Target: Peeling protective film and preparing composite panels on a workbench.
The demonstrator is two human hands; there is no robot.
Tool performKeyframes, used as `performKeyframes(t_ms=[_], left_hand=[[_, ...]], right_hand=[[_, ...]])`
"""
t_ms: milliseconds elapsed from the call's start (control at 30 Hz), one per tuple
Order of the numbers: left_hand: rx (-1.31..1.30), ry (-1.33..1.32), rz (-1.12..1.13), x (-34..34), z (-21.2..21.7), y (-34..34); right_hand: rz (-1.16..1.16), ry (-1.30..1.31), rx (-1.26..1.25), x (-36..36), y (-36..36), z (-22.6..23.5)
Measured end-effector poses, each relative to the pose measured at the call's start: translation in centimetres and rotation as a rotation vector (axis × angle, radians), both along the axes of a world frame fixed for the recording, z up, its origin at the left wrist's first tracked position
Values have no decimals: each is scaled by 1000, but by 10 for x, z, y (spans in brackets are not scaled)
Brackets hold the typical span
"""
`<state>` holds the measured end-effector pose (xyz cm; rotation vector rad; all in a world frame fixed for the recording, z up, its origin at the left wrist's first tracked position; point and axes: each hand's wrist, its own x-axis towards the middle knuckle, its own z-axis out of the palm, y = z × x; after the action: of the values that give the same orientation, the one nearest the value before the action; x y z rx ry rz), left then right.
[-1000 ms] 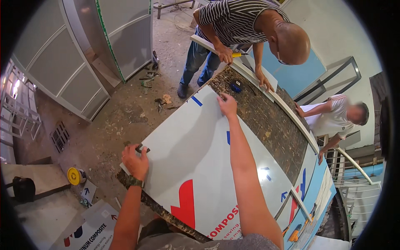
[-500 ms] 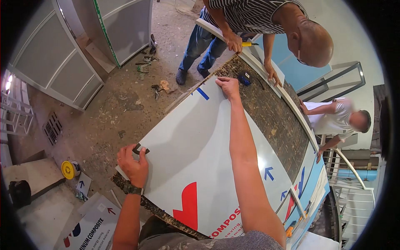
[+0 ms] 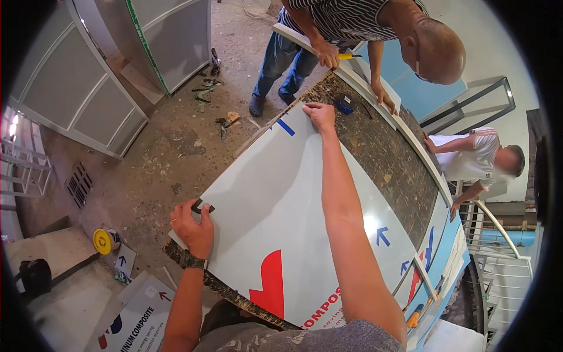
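A large white composite panel (image 3: 252, 205) with blue and red print lies across a worn, dark-topped workbench (image 3: 384, 170). My right hand (image 3: 321, 117) is closed on the panel's far corner, thumb on top. At the near left corner, my left hand (image 3: 192, 230) grips the panel's edge, its thumb on the white face and its other fingers partly hidden. Beside that thumb is a small black angled piece (image 3: 203, 206); whether my fingers hold it I cannot make out. A blue tape measure (image 3: 343, 104) rests on the bench beyond my right hand.
Across the bench, a person in a striped shirt (image 3: 346, 20) holds a yellow utility knife (image 3: 347, 56) and a long pale strip (image 3: 404, 130). Another person (image 3: 469, 155) touches the strip's far side. A yellow-lidded bucket (image 3: 104, 241) and grey door panels (image 3: 70, 76) stand left.
The view has shifted slightly. My left thumb has slid off the black piece, so more of it shows. My right hand keeps its place at the panel's corner.
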<state>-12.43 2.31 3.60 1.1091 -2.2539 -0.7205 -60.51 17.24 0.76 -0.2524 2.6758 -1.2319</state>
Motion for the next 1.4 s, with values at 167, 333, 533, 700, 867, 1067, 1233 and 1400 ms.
performKeyframes(t_ms=[167, 333, 533, 700, 867, 1067, 1233, 1400], left_hand=[[-30, 15, 1, 1, -1, 2], [-20, 21, 9, 3, -1, 2], [-10, 29, 21, 3, -2, 0], [-8, 18, 30, 4, -4, 2], [-3, 20, 32, 4, -6, 2], [1, 31, 15, -1, -2, 3], [-16, 20, 28, 5, -2, 1], [13, -7, 18, 0, -1, 4]], right_hand=[[160, 165, 148, -10, -10, 5], [295, 404, 303, 5, -16, 9], [191, 360, 187, 26, -16, 17], [171, 354, 187, 28, -21, 24], [214, 592, 243, 29, -22, 12], [140, 773, 199, 28, -16, -5], [123, 738, 249, 39, -29, -6], [94, 784, 264, 34, -21, -9]])
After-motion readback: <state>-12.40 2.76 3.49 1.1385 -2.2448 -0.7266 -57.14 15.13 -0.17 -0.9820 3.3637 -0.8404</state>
